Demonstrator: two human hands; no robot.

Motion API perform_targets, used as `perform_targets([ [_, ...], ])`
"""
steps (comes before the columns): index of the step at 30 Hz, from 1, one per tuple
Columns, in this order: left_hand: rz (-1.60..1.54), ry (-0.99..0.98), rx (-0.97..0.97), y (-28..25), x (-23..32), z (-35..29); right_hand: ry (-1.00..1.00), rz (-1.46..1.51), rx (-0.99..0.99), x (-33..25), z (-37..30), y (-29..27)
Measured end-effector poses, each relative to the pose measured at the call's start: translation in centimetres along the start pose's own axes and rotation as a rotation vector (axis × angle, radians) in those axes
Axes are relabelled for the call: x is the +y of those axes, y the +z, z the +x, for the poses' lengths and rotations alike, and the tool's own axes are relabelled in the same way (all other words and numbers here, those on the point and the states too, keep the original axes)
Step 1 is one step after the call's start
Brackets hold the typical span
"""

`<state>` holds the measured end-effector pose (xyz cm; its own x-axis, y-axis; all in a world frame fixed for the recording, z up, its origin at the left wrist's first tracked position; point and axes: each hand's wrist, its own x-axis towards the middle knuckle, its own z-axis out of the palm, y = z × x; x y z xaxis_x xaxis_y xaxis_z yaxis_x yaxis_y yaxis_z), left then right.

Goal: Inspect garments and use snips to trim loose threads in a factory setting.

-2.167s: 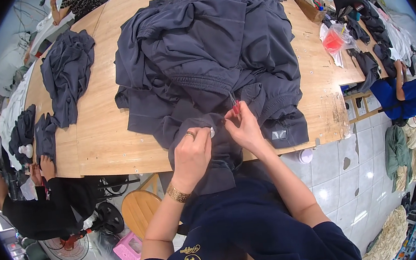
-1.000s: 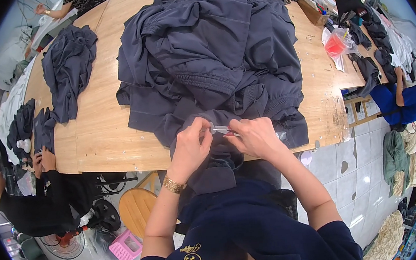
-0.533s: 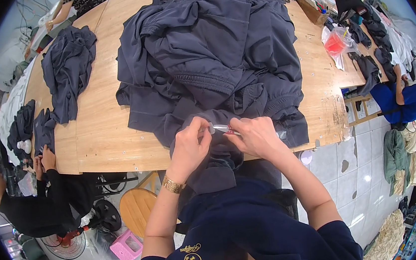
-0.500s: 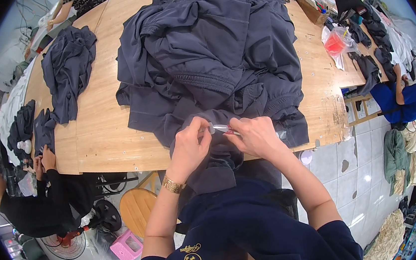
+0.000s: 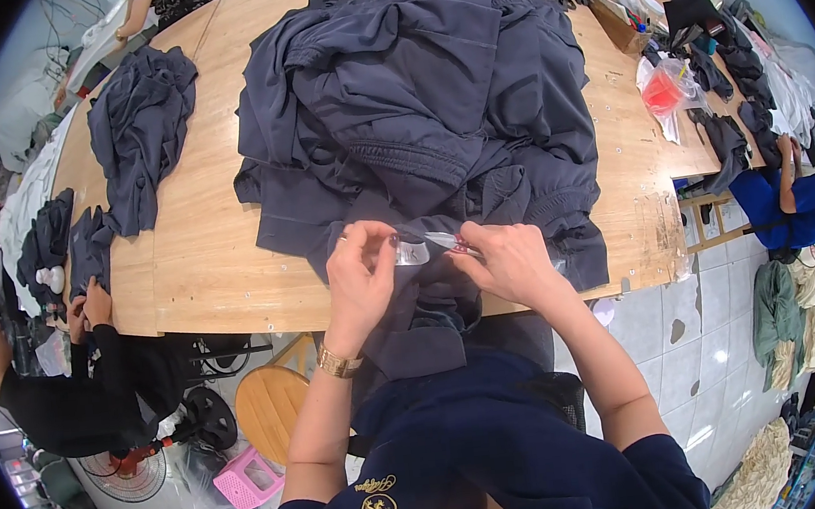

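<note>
Between the thumb and fingers of my left hand (image 5: 363,276) is a small clear, shiny strip of label (image 5: 413,253) with dark print on it. My right hand (image 5: 509,256) is closed around small thread snips (image 5: 444,240), whose pale blades point left toward the strip, with a bit of red showing near the fingers. Whether the blades touch the strip is hard to tell. Both hands are over a dark grey garment (image 5: 419,327) that hangs over the table's near edge to my lap. Beyond them lies a large heap of dark grey garments (image 5: 421,86), some with gathered elastic waistbands.
On the wooden table (image 5: 204,284), another grey garment (image 5: 143,133) lies at the left. A red plastic cup (image 5: 662,91) and a cardboard box (image 5: 623,26) stand at the right. One person sits at the left and another at the right. A wooden stool (image 5: 274,413) is below left.
My hands have moved slightly apart, and more of the clear strip shows flat beside my left fingers. The snips' blades now angle up toward the left. The whole view has shifted a little.
</note>
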<state>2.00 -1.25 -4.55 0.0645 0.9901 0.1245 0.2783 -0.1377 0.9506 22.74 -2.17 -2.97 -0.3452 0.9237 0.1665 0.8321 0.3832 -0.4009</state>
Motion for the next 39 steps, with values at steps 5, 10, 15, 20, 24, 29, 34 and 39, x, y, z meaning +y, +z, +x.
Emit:
perform_targets([
  [5, -0.14, -0.06, 0.05, -0.4, -0.5, 0.8, -0.021, -0.012, -0.022, -0.6, 0.9, -0.4],
  [10, -0.191, -0.083, 0.039, -0.4, -0.5, 1.1, 0.021, -0.046, -0.116, -0.9, 2.3, -0.6],
  [15, -0.174, -0.067, 0.034, -0.4, -0.4, 1.1, -0.027, -0.074, -0.18, -0.8, 3.2, -0.4],
  [20, -0.158, -0.053, 0.012, -0.6, -0.3, 1.1, -0.023, -0.058, -0.184, -1.0, 3.8, -0.1],
  [24, -0.117, -0.034, -0.008, -0.7, -0.4, 1.3, 0.0, -0.033, -0.201, -1.1, 4.0, -0.2],
  [29, -0.186, -0.012, 0.057, -0.8, -0.6, 2.0, 0.06, -0.005, -0.188, -0.8, 3.8, -0.2],
  [34, 0.069, 0.004, -0.023, -1.7, -2.5, 4.5, 0.186, 0.126, -0.102, -0.2, 3.6, -0.7],
  [39, 0.399, -0.063, -0.502, -1.6, -4.3, 5.8, 0.291, 0.355, -0.078, -0.5, 3.1, -1.1],
])
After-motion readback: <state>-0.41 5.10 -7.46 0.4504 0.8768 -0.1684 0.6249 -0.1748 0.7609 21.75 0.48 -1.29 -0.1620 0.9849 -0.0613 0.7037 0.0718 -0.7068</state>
